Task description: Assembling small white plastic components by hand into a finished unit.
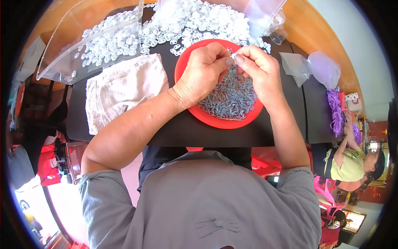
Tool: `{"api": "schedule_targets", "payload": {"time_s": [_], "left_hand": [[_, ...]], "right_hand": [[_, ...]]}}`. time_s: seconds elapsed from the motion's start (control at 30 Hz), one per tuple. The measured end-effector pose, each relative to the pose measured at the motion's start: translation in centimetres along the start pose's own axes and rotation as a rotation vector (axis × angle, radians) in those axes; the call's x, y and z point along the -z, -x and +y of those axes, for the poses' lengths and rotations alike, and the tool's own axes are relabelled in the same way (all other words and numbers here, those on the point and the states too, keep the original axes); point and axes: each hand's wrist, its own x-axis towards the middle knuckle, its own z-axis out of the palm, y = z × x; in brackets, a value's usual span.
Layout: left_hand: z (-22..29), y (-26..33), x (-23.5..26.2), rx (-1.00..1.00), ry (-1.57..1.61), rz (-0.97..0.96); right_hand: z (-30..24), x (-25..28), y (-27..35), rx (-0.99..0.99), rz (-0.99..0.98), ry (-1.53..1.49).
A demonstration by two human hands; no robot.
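Over a round red basin, my two hands meet fingertip to fingertip. My right hand pinches a small white plastic piece between thumb and forefinger. My left hand is closed in a pinch right beside that piece; whatever its fingertips grip is too small and covered to make out. Many small grey metal pieces, like screws or pins, fill the basin under my hands. Behind the basin spreads a heap of white oval plastic pieces with holes, similar in colour to the held one.
A pale folded towel lies left of the basin on the dark table. Beyond it, a clear plastic box contains more white pieces. Clear plastic bags and purple strands are at the right. A person in yellow is farther right.
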Motion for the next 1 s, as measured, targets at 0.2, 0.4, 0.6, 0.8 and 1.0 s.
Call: {"api": "schedule_targets", "payload": {"time_s": [0.2, 0.4, 0.6, 0.8, 1.0], "left_hand": [[-1.3, -0.4, 0.2, -0.199, -0.215, 0.042], [-0.7, -0.1, 0.0, -0.016, -0.002, 0.055], [-0.7, -0.1, -0.1, -0.038, -0.044, 0.023], [-0.5, 0.2, -0.3, -0.069, -0.031, -0.042], [0.2, 0.4, -0.1, -0.011, -0.006, -0.057]], "right_hand": [[0.5, -0.2, -0.3, 0.11, 0.017, 0.141], [1.3, -0.6, -0.1, 0.1, 0.05, -0.046], [1.2, -0.2, 0.0, 0.111, 0.059, -0.077], [0.5, 0.3, 0.3, -0.06, 0.069, -0.224], [0.5, 0.7, 0.5, -0.079, 0.06, -0.252]]}}
